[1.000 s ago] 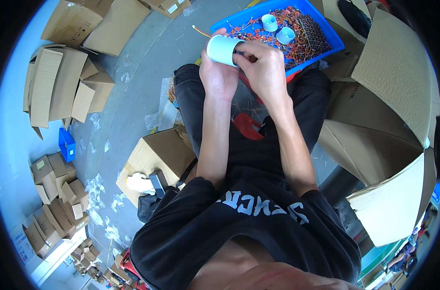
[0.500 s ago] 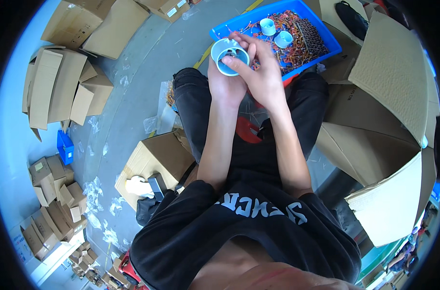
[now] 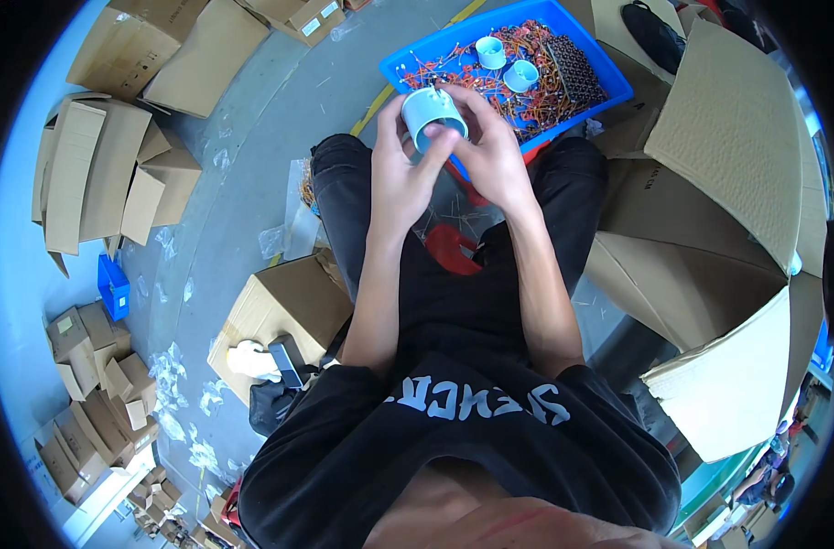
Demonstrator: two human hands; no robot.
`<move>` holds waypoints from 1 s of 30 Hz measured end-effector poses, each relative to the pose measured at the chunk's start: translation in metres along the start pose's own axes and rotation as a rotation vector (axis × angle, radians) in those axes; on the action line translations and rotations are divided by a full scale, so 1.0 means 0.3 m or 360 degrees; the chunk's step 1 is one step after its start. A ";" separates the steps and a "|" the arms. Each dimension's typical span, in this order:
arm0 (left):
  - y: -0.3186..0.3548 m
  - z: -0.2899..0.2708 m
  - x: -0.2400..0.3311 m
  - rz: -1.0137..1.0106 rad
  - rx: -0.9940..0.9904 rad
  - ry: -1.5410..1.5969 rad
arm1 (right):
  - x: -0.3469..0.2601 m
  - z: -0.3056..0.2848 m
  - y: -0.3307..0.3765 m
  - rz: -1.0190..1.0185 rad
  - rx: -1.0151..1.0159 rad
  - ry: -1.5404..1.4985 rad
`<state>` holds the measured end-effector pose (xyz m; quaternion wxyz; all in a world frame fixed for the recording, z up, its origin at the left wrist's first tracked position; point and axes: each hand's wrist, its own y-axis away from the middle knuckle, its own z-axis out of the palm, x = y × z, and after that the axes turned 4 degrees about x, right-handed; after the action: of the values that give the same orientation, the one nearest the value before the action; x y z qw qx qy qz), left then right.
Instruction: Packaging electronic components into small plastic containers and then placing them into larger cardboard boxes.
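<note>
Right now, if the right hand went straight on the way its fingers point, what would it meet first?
The right hand points at the light blue round housing it already touches, held by the left hand. Beyond that lies the blue tray of wired parts, though depth is unclear.

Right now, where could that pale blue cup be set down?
Bare grey floor lies left of the knee, between the flat cartons and the blue tray. The tray is crowded with wires and two cups. Both hands hold the cup.

Grey concrete floor (image 3: 243, 137) littered with flattened cardboard boxes (image 3: 97, 174), lit by daylight.
</note>
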<state>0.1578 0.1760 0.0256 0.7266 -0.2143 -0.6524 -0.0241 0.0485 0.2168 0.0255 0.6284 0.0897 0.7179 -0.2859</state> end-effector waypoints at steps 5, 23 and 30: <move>-0.001 -0.006 -0.117 -0.0255 0.0032 0.0026 | 0.121 0.001 -0.007 -0.0164 0.0048 0.0517; -0.050 -0.012 -0.197 -0.0003 -0.0073 -0.0159 | 0.114 -0.114 0.001 0.0035 -0.0292 0.0508; -0.081 0.025 -0.316 0.0389 -0.0201 -0.0544 | 0.340 -0.074 -0.053 0.0263 0.0069 0.0867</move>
<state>0.1292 0.1335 -0.0579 0.5881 -0.3378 -0.7324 0.0601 0.0022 0.1917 -0.0660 0.4315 0.2350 0.8442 -0.2143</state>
